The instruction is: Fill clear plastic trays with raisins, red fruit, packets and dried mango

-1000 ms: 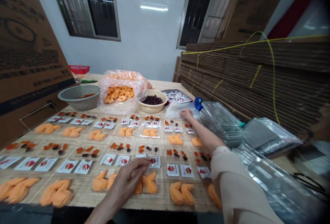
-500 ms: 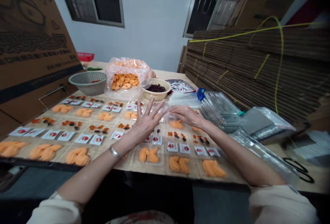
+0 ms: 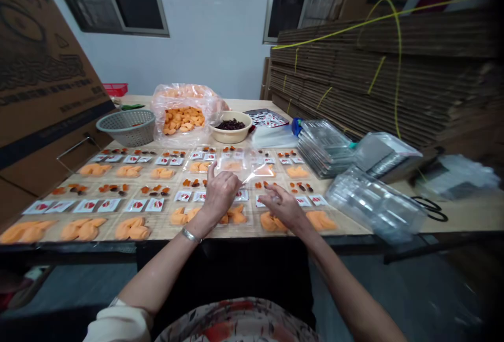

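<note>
My left hand (image 3: 222, 192) is closed with its forefinger raised, at the near edge of a clear plastic lid (image 3: 249, 173) that catches the light. Just to the right, my right hand (image 3: 282, 204) has its fingers curled in; what they hold, if anything, is hard to see. Below and around both hands lie clear trays of orange curved pieces (image 3: 237, 214), white sachets with red prints (image 3: 183, 196) and small orange and dark dried fruit (image 3: 301, 187). My left hand partly hides the trays under it.
Behind the rows stand a grey basket (image 3: 128, 127), a bag of orange pieces (image 3: 184, 120) and a bowl of dark fruit (image 3: 231, 128). Stacked clear trays (image 3: 325, 148) and black-handled scissors (image 3: 431, 208) lie right. Flattened cartons (image 3: 338, 74) rise beyond; a big carton (image 3: 43, 85) stands left.
Both hands have come nearer and lower. My left hand has gone from spread fingers to closed. The view has shifted, showing more of the table's front edge.
</note>
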`<state>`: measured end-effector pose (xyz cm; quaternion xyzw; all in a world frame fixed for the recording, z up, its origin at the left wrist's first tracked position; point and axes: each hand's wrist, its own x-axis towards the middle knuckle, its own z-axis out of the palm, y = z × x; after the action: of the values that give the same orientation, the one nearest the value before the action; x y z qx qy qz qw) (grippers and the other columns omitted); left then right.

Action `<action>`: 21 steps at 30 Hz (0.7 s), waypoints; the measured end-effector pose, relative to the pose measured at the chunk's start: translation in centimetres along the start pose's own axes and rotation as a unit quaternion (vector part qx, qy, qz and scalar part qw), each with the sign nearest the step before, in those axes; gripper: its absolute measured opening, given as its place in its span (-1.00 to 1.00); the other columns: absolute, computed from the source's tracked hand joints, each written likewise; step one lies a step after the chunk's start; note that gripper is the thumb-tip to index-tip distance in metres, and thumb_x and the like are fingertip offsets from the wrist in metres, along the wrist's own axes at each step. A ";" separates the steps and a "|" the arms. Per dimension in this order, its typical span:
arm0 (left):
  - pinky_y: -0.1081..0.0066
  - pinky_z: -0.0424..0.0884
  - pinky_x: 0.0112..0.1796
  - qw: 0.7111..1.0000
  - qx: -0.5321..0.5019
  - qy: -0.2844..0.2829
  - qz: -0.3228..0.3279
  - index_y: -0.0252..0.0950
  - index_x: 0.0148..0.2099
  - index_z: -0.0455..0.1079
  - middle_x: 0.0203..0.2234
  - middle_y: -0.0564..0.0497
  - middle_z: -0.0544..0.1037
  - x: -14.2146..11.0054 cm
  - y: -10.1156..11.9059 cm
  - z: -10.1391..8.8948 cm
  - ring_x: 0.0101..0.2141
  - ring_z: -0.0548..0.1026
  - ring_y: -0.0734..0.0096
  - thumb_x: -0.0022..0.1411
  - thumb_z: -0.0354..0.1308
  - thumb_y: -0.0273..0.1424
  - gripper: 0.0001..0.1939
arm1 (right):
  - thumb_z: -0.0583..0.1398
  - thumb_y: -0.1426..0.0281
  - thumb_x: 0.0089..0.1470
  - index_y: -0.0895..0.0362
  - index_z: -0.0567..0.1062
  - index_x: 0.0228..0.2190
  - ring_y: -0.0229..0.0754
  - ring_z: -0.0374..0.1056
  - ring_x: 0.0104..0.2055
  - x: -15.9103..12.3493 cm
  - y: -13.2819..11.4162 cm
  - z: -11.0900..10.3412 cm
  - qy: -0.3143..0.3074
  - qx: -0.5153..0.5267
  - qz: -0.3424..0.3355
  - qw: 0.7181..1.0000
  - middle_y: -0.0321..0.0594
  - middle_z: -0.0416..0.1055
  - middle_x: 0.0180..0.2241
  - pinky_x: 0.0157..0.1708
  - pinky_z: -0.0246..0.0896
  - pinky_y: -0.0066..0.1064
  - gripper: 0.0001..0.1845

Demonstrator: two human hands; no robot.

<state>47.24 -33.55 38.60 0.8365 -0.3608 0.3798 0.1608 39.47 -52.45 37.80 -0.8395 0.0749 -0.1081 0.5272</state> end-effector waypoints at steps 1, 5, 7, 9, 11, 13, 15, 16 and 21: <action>-0.01 0.18 0.15 1.000 -0.006 -0.005 0.012 -0.29 -0.48 0.31 -0.58 0.08 0.46 -0.1 0.6 0.2 -0.48 0.45 0.43 0.33 0.06 -0.42 -0.71 | 0.30 0.00 -0.11 0.12 0.48 -0.14 -0.25 0.32 -0.57 -0.2 0.3 1.1 0.020 0.042 0.016 0.999 -0.33 0.43 -0.45 -0.56 0.29 -0.41 -0.42; 0.08 0.25 0.09 0.994 -0.092 -0.056 0.018 -0.28 -0.46 0.30 -0.59 0.09 0.46 -0.5 1.8 0.7 -0.47 0.44 0.43 0.33 0.08 -0.37 -0.72 | 0.17 -0.03 0.02 0.11 0.45 -0.32 -0.26 0.29 -0.63 0.0 0.8 3.6 0.072 0.140 0.008 0.988 -0.35 0.37 -0.56 -0.60 0.27 -0.42 -0.55; 0.20 0.36 -0.03 0.979 -0.179 -0.086 -0.039 -0.27 -0.49 0.29 -0.59 0.09 0.47 -0.6 1.6 0.6 -0.49 0.44 0.45 0.28 0.14 -0.31 -0.70 | 0.11 0.00 0.11 0.10 0.44 -0.40 -0.27 0.28 -0.63 0.0 1.1 3.6 0.089 0.144 -0.015 0.985 -0.36 0.34 -0.61 -0.58 0.27 -0.43 -0.58; 0.35 0.41 -0.24 0.954 -0.252 -0.089 -0.137 -0.27 -0.51 0.27 -0.60 0.10 0.46 -0.5 1.0 0.3 -0.52 0.42 0.46 0.22 0.20 -0.25 -0.68 | 0.09 0.05 0.15 0.10 0.44 -0.43 -0.27 0.28 -0.62 -0.4 1.6 3.4 0.112 0.117 -0.027 0.986 -0.34 0.37 -0.59 -0.57 0.25 -0.44 -0.62; 0.44 0.38 -0.38 0.929 -0.281 -0.069 -0.229 -0.27 -0.48 0.28 -0.59 0.11 0.45 -0.4 0.5 0.0 -0.52 0.42 0.47 0.18 0.22 -0.24 -0.71 | 0.08 0.10 0.19 0.08 0.42 -0.45 -0.27 0.30 -0.60 -1.0 1.9 3.3 0.124 0.080 -0.032 0.989 -0.33 0.40 -0.56 -0.55 0.25 -0.45 -0.65; 0.46 0.37 -0.41 0.922 -0.284 -0.063 -0.256 -0.28 -0.38 0.35 -0.54 0.10 0.48 -0.3 0.5 -0.1 -0.50 0.43 0.46 0.17 0.20 -0.29 -0.83 | 0.06 0.15 0.22 0.07 0.39 -0.50 -0.25 0.34 -0.56 -1.7 2.0 3.5 0.122 0.038 -0.042 0.991 -0.32 0.41 -0.55 -0.49 0.26 -0.45 -0.65; 0.45 0.39 -0.37 0.933 -0.277 -0.073 -0.219 -0.29 -0.26 0.42 -0.44 0.05 0.54 -0.4 0.6 -0.2 -0.46 0.47 0.45 0.21 0.15 -0.34 -0.88 | 0.05 0.18 0.24 0.06 0.37 -0.52 -0.23 0.38 -0.50 -2.4 1.9 3.7 0.111 0.006 -0.061 0.992 -0.32 0.42 -0.54 -0.44 0.26 -0.45 -0.65; 0.44 0.40 -0.35 0.942 -0.268 -0.068 -0.192 -0.29 -0.23 0.45 -0.39 0.02 0.56 -0.4 0.7 -0.3 -0.42 0.48 0.44 0.23 0.12 -0.36 -0.86 | 0.05 0.19 0.25 0.05 0.38 -0.50 -0.22 0.39 -0.48 -2.9 1.8 3.7 0.104 -0.002 -0.071 0.992 -0.32 0.43 -0.53 -0.42 0.26 -0.44 -0.66; 0.41 0.40 -0.27 0.979 -0.154 -0.005 -0.132 -0.29 -0.12 0.49 -0.27 -0.07 0.55 -0.7 -0.1 -1.4 -0.28 0.50 0.35 0.33 -0.02 -0.41 -0.75 | 0.14 0.08 0.18 0.05 0.46 -0.25 -0.17 0.38 -0.47 -7.3 2.9 -0.5 0.188 -0.067 -0.019 0.980 -0.30 0.46 -0.49 -0.40 0.24 -0.39 -0.69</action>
<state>46.29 -32.33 38.97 0.8438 -0.3024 0.2910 0.3343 32.32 -52.35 34.68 -0.8391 0.1638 -0.2684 0.4440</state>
